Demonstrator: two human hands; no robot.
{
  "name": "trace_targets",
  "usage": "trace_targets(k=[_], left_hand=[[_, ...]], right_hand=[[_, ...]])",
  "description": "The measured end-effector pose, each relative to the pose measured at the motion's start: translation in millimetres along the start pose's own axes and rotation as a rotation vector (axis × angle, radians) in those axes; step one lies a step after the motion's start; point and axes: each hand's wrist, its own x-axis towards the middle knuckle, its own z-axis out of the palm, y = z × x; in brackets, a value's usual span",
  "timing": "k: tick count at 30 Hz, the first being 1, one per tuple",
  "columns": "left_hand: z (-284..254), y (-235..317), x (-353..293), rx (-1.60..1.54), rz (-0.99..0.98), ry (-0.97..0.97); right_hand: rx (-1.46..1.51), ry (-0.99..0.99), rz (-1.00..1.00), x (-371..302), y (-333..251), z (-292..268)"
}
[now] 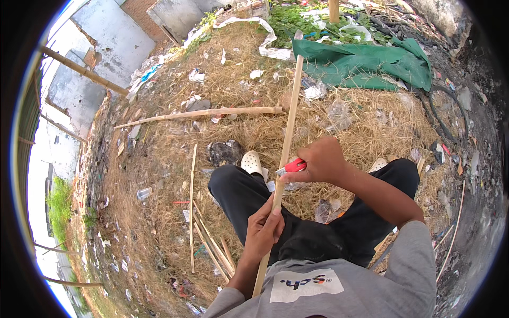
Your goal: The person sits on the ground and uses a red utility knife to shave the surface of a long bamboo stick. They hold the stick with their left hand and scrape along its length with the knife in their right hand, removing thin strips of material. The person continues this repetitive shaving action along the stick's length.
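Note:
A long pale bamboo strip (pixel 290 122) runs from my lap up and away between my knees. My left hand (pixel 262 225) is wrapped round its lower part, close to my body. Higher along the strip, my right hand (pixel 321 161) grips a red utility knife (pixel 294 165). The knife's tip meets the strip's right side, and my right thumb lies near the strip just below it. How far the blade is out is too small to tell.
A bamboo pole (pixel 212 113) lies on the dry grass ahead. Several thin bamboo strips (pixel 212 246) lie to my left, beside one longer strip (pixel 192 212). A dark rock (pixel 225 152) sits near my left shoe (pixel 251 161). Green sheeting (pixel 366 63) lies farther off, amid scattered litter.

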Motion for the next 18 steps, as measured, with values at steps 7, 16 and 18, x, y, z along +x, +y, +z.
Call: trace_targets(k=[7, 16, 18], left_hand=[[12, -3, -13, 0.081, 0.035, 0.004], [11, -3, -14, 0.138, -0.016, 0.007], [8, -7, -20, 0.143, -0.004, 0.011]], right_hand=[[-0.083, 0.107, 0.324, 26, 59, -14], [-0.134, 0.048, 0.347, 22, 72, -3], [-0.099, 0.044, 0.320, 20, 69, -2]])
